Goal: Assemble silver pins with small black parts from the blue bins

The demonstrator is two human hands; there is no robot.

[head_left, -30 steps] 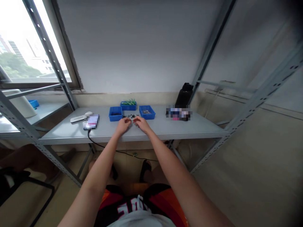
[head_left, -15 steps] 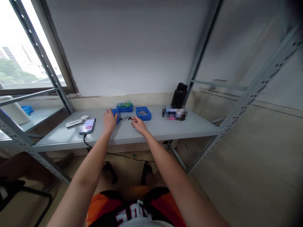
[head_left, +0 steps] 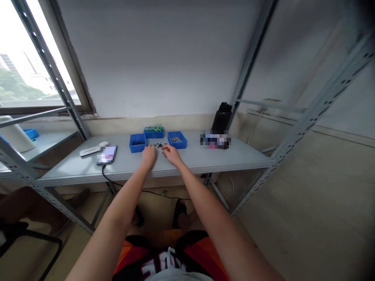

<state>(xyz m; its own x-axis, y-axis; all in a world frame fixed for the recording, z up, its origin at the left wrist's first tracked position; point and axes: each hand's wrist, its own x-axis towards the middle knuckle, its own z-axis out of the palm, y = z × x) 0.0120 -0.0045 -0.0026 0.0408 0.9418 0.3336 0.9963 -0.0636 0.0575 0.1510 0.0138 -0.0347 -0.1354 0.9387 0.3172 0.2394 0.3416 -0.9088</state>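
My left hand [head_left: 149,156] rests low over the table, just right of the left blue bin [head_left: 137,148], which holds dark small pieces. Its fingers are curled together, and whatever they hold is hidden. My right hand [head_left: 172,154] is close by on the right, thumb and fingers pinched at a small item too tiny to name. Between the fingertips of both hands lie small shiny metal and dark parts [head_left: 159,145]. Behind the right hand stands another blue bin [head_left: 182,144] with small silvery pieces. A third blue bin [head_left: 154,135] at the back contains green strips [head_left: 158,128].
A black bottle [head_left: 222,118] stands at the back right, behind a blurred-out item [head_left: 216,140]. To the left lie a phone [head_left: 107,154] with a black cable [head_left: 109,179] and a white device [head_left: 90,151]. Metal shelf posts [head_left: 254,54] frame the table [head_left: 199,160].
My left hand has left the left blue bin and moved right and toward me, beside the small parts. The right hand has stayed almost in place.
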